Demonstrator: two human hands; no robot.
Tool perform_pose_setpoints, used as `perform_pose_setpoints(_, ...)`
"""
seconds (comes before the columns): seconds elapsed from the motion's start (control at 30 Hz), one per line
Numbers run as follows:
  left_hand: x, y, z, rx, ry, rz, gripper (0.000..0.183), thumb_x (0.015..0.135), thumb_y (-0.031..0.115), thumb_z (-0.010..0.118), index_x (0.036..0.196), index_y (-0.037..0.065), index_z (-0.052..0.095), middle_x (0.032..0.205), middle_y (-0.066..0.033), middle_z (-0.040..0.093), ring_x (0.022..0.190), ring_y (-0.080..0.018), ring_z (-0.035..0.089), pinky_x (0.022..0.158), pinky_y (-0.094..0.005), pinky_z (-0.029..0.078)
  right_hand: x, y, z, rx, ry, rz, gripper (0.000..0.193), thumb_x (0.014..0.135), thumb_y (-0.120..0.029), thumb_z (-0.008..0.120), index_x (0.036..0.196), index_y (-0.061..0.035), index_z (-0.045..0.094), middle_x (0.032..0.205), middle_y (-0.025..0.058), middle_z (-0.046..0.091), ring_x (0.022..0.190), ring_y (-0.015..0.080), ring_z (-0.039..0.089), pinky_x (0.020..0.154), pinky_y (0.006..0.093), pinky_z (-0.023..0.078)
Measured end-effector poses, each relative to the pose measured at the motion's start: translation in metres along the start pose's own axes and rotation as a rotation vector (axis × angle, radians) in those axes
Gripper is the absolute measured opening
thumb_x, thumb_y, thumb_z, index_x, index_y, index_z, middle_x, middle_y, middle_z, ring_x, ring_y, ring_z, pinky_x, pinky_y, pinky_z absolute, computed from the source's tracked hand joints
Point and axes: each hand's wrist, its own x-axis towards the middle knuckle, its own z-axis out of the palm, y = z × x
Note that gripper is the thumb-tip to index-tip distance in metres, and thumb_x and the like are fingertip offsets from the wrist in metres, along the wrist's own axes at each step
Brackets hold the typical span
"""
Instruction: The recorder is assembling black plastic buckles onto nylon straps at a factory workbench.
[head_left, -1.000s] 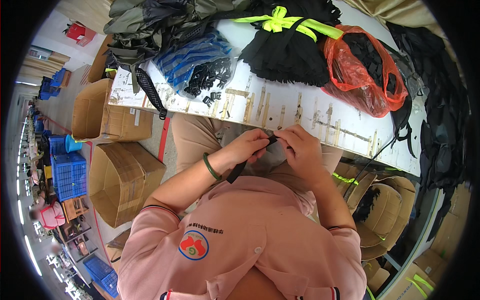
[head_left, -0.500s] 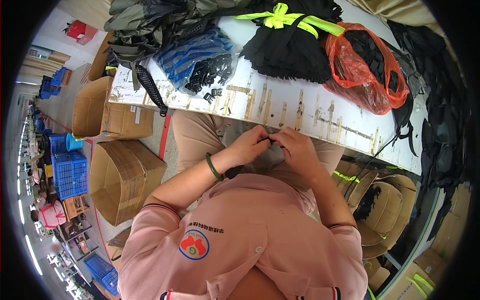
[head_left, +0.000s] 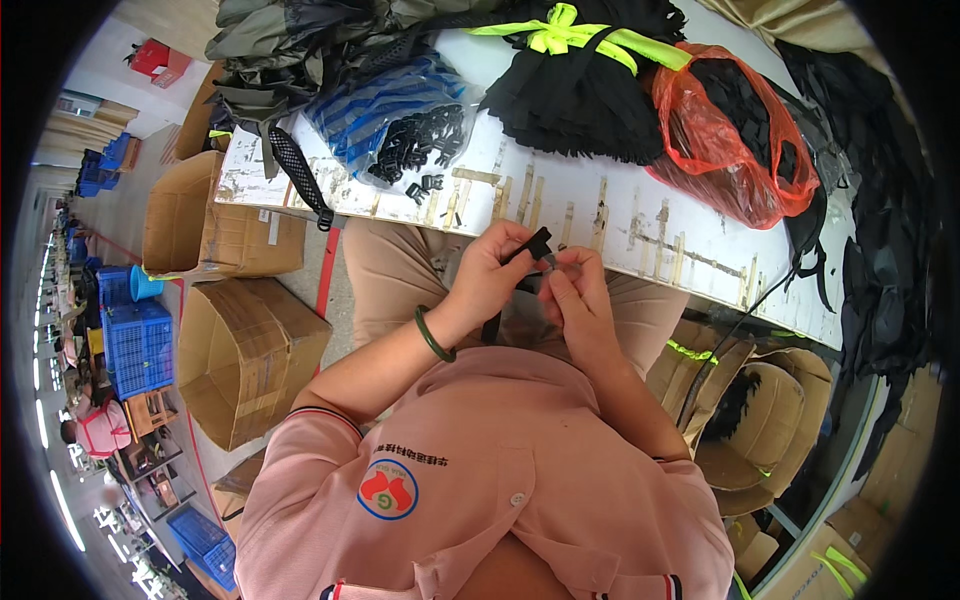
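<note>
Over my lap, just off the table's front edge, my left hand [head_left: 490,272] is closed on a black webbing strap [head_left: 533,246]. One end sticks up past the fingertips, and a dark length hangs below the hand. Close beside it, my right hand [head_left: 582,292] pinches at the strap with thumb and finger; a small greyish bit shows at those fingertips, too small to name. Beyond my hands on the table, small black plastic buckles [head_left: 412,142] fill an open clear bag with blue stripes. A few loose buckles [head_left: 425,188] lie in front of it.
The white table [head_left: 600,215] is marked with tape strips. On it are a bundle of black straps [head_left: 570,105] tied with neon yellow ribbon, a red plastic bag [head_left: 700,150] of black pieces and dark fabric [head_left: 290,60]. Cardboard boxes [head_left: 250,350] stand at both sides.
Both hands have risen slightly toward the table edge. The strap's end now stands up above my left fingers, and my right hand has turned, its fingers pinching beside it.
</note>
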Motion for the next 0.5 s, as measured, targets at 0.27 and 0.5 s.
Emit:
perform_pose_setpoints(0.27, -0.002, -0.004, -0.002, 0.080, 0.016, 0.121, 0.015, 0.084, -0.004, 0.055, 0.098, 0.001, 0.057, 0.084, -0.0054, 0.064, 0.071, -0.0104, 0.059, 0.056, -0.0236, 0.046, 0.002, -0.002, 0.009, 0.198, -0.057, 0.098, 0.016, 0.094, -0.010, 0.049, 0.106, -0.0081, 0.039, 0.076, 0.0068, 0.056, 0.051, 0.0054, 0.039, 0.042, 0.0178, 0.030)
perform_pose_setpoints(0.5, 0.002, -0.005, -0.004, 0.607, 0.179, 0.595, 0.018, 0.074, -0.002, 0.065, 0.091, 0.004, 0.063, 0.080, -0.0084, 0.056, 0.066, -0.0209, 0.060, 0.056, -0.0286, 0.047, 0.006, -0.001, 0.013, 0.282, 0.037, 0.125, 0.018, 0.093, -0.013, 0.053, 0.107, -0.0079, 0.042, 0.074, 0.0064, 0.054, 0.050, 0.0072, 0.040, 0.043, 0.0206, 0.030)
